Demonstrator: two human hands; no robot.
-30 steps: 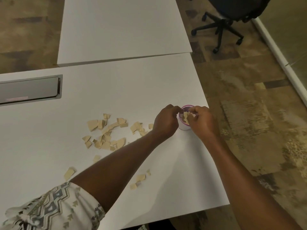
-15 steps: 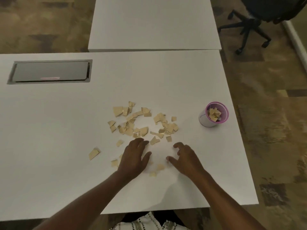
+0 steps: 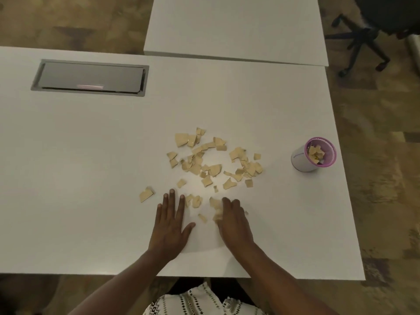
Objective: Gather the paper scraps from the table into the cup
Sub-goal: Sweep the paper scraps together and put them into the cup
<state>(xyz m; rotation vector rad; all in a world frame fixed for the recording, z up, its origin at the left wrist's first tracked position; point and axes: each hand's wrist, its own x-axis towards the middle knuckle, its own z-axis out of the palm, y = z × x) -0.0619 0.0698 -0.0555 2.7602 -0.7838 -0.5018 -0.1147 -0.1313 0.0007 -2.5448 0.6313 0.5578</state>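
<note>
Several tan paper scraps [image 3: 211, 160] lie scattered in the middle of the white table [image 3: 91, 178]. A white cup with a pink rim [image 3: 313, 158] stands upright near the table's right edge, with scraps inside it. My left hand [image 3: 171, 221] lies flat on the table with straight fingers, just below a few scraps [image 3: 193, 201]. My right hand [image 3: 234, 221] rests on the table with its fingers curled over a small clump of scraps [image 3: 216, 208]. One lone scrap [image 3: 146, 194] sits left of my left hand.
A grey cable hatch [image 3: 89, 78] is set into the table at the back left. A second white table [image 3: 234, 28] adjoins at the back. A black office chair base [image 3: 363, 39] stands on the patterned floor at top right.
Both hands left the cup and came back to the near scraps. Since half a second ago the left hand has flattened and the right hand has curled over a clump.
</note>
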